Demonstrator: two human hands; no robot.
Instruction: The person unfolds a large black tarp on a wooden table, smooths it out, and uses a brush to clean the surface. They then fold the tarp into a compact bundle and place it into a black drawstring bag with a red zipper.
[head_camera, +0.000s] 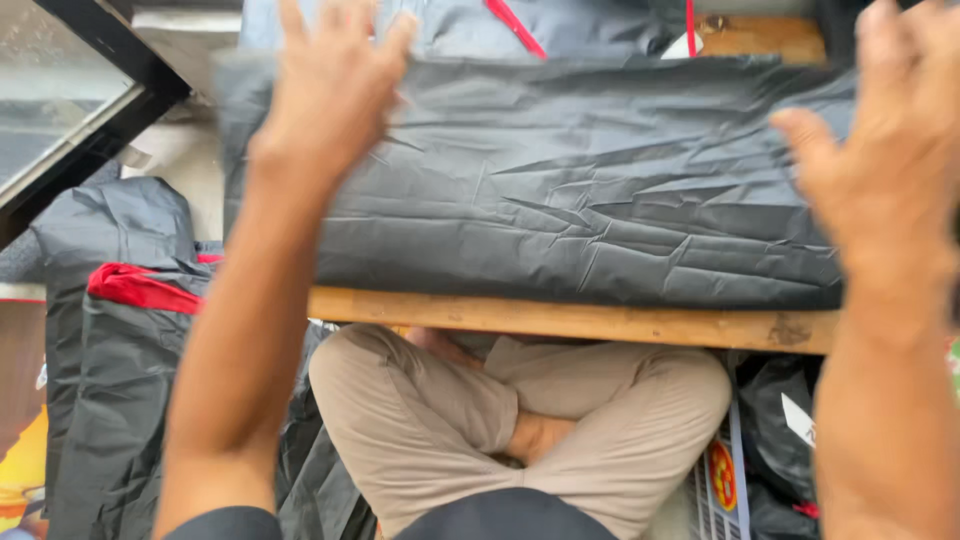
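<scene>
Hands spread, left hand (330, 95) and right hand (890, 150) lifted over the crinkled dark grey folded fabric (580, 180): you risk it sliding off the wooden worktop (600, 322) edge.

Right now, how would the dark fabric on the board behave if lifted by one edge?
The fabric is probably floppy and would drape: it is thin and full of creases. It looks light. Its slight sheen hints it may slide on the board.

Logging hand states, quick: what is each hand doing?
Left hand: open, fingers spread over the dark folded fabric, holding nothing.
Right hand: open, holding nothing.
</scene>
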